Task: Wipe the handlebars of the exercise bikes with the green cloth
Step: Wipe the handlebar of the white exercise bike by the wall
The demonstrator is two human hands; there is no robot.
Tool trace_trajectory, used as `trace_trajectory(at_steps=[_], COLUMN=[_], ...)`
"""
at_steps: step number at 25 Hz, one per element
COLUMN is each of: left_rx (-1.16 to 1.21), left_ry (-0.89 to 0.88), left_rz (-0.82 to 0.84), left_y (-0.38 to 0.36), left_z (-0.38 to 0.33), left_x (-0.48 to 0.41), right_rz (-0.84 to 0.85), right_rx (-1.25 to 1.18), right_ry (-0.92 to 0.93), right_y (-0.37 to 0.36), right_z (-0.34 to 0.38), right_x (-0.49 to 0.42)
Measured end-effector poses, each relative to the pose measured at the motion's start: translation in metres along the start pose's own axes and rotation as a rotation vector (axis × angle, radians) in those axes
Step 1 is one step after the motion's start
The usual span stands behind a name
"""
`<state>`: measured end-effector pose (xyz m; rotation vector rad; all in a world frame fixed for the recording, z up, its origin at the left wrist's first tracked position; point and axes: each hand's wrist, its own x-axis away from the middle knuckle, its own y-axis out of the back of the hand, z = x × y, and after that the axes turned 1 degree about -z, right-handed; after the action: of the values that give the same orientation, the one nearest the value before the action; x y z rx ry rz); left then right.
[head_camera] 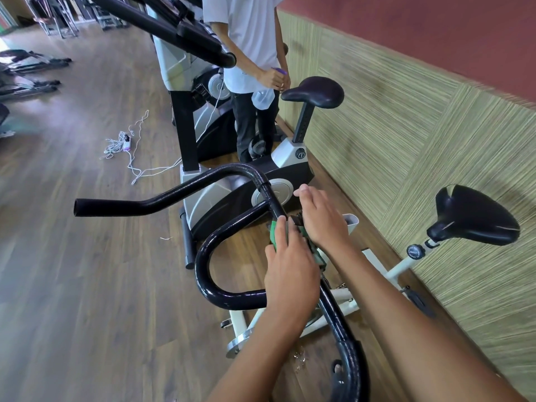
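Note:
The black handlebar [162, 198] of the near white exercise bike curves across the middle of the head view. The green cloth [273, 232] is pressed against the handlebar's centre, near the stem, mostly hidden under my fingers. My left hand [290, 271] is closed over the cloth and the bar. Just beyond it, my right hand [322, 219] rests on the stem area, touching the cloth's far edge; its grip is hidden. A second bike with a black saddle [314, 92] stands behind.
Another person [252, 39] stands at the second bike holding a spray bottle [262, 100]. A white cable with a power strip [126, 145] lies on the wooden floor at the left. The near bike's saddle [472, 216] is at the right, along the wall [406, 126].

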<state>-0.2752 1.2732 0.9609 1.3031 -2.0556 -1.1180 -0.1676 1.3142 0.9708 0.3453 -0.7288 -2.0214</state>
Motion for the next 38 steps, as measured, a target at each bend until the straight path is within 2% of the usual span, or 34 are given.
trace_trajectory(at_steps=[5,9,13,15,16,19,21,23,25,28,30,33,36,38], left_rx=[0.221,0.333,0.542,0.457,0.341,-0.256,-0.425,-0.33,-0.193,-0.211,-0.191,0.009,0.074,-0.035], left_ry=[0.074,0.114,0.132,0.048,0.004,-0.017,-0.051,-0.051,0.021,0.095,0.054,0.016,-0.079,-0.126], left_rz=[-0.105,-0.286,-0.456,-0.408,-0.332,-0.06,-0.009,0.032,0.059,0.035,-0.045,-0.246,-0.42,-0.336], left_y=[0.004,0.014,0.044,0.05,0.049,0.038,0.035,0.035,0.034,0.029,0.028,0.031,0.034,0.032], left_z=[0.0,0.009,0.023,0.03,0.032,0.039,0.044,0.045,0.041,0.034,0.04,0.046,0.045,0.046], left_x=[-0.011,-0.01,-0.041,-0.067,-0.08,-0.104,-0.111,-0.122,-0.13,-0.123,-0.116,-0.117,-0.125,-0.142], right_rz=[0.02,0.014,0.007,0.009,0.01,0.021,0.027,0.027,0.022,0.013,0.017,0.021,0.003,0.0], right_rx=[0.031,0.025,0.046,0.053,0.053,0.05,0.054,0.052,0.058,0.079,0.082,0.071,0.063,0.057], right_ry=[-0.018,-0.022,-0.03,-0.031,-0.033,-0.034,-0.032,-0.028,-0.025,-0.031,-0.031,-0.035,-0.03,-0.027], right_y=[0.001,0.002,0.002,0.002,0.002,0.004,0.006,0.006,0.007,0.006,0.005,0.005,0.004,0.004], right_z=[0.001,0.003,0.003,0.004,0.004,0.005,0.006,0.007,0.007,0.007,0.008,0.008,0.007,0.007], right_x=[0.0,0.001,0.004,0.004,0.004,0.004,0.005,0.006,0.007,0.006,0.005,0.005,0.005,0.006])
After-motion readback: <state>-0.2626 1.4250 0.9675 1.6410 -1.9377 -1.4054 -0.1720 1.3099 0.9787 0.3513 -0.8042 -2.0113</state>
